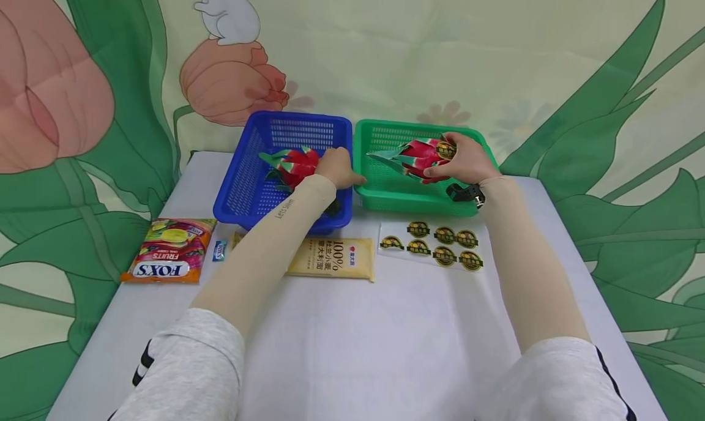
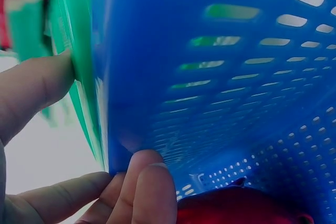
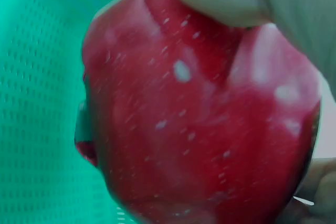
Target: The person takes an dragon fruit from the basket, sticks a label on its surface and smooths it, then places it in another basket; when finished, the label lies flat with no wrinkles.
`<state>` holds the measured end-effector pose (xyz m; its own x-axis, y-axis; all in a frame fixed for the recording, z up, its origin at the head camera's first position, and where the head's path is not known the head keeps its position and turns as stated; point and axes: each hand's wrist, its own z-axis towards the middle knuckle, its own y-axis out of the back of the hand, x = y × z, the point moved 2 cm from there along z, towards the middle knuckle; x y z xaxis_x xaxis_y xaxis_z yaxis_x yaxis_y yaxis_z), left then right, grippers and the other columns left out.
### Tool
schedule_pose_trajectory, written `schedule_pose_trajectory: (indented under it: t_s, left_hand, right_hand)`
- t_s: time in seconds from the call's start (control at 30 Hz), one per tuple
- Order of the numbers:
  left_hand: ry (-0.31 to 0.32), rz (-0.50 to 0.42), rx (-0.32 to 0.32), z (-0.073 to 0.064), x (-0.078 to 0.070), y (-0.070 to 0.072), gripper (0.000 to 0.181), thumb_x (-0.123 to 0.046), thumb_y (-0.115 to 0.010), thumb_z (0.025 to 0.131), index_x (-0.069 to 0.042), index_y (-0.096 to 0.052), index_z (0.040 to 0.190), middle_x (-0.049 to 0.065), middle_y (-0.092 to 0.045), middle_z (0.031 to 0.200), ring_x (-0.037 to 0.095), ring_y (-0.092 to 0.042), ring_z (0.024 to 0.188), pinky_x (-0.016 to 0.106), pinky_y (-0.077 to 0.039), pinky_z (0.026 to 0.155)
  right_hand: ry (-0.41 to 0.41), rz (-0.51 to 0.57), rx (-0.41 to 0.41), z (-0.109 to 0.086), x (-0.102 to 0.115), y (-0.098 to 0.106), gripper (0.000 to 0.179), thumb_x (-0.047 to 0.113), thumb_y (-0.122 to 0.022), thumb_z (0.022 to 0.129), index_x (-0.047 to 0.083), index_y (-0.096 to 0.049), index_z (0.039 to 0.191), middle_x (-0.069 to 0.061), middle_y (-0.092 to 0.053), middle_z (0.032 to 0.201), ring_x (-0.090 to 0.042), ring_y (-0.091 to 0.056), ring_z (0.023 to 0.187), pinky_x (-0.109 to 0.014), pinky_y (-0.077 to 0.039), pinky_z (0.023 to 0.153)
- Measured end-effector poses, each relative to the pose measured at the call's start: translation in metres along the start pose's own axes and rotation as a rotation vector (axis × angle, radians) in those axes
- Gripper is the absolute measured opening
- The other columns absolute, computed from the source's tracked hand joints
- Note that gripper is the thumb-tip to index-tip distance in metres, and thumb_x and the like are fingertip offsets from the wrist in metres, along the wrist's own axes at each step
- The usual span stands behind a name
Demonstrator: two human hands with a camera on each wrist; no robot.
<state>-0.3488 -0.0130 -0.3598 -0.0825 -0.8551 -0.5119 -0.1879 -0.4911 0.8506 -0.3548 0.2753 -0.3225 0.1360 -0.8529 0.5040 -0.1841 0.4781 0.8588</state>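
Note:
My right hand (image 1: 468, 158) grips a red dragon fruit (image 1: 415, 155) with green leafy tips, holding it over the green basket (image 1: 413, 202). A round black-and-gold sticker (image 1: 445, 150) shows on its skin. The fruit's red side fills most of the right wrist view. My left hand (image 1: 337, 169) pinches the adjoining rims of the two baskets: its thumb (image 2: 39, 90) lies against the green rim (image 2: 79, 35), its fingers (image 2: 152, 192) curl over the blue basket (image 2: 142, 72). Another dragon fruit (image 1: 297, 166) lies in the blue basket, partly hidden by that hand.
In front of the baskets are a yellow pasta pack (image 1: 330, 259), a sheet of round stickers (image 1: 429, 246), a bag of Fox's candy (image 1: 167, 249) and a small blue-white packet (image 1: 219, 251). A dark item (image 1: 333, 207) lies in the blue basket. A patterned cloth (image 1: 385, 48) hangs behind.

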Motion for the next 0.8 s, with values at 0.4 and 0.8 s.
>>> schedule_pose_trajectory:
  t_s: [0.4,0.8]
  left_hand:
    - [-0.009,0.014,-0.011,-0.002,0.001,0.001,0.049,-0.042,-0.082,0.089,-0.002,-0.068,0.113,0.012,-0.073,0.104,0.023,-0.069,0.091,0.037,-0.063,0.086]
    - [-0.008,0.004,-0.013,-0.005,-0.001,0.002,0.049,-0.041,-0.082,0.089,-0.001,-0.068,0.114,0.012,-0.074,0.102,0.023,-0.07,0.088,0.036,-0.064,0.085]
  right_hand:
    - [-0.068,-0.106,0.151,0.059,-0.005,-0.014,0.104,0.041,-0.079,0.089,0.001,-0.019,0.164,-0.027,-0.03,0.166,-0.047,-0.035,0.148,-0.062,-0.037,0.118]
    - [-0.091,-0.145,0.2,0.075,-0.017,-0.029,0.104,0.037,-0.08,0.089,-0.003,-0.019,0.163,-0.029,-0.027,0.166,-0.05,-0.032,0.149,-0.062,-0.037,0.119]
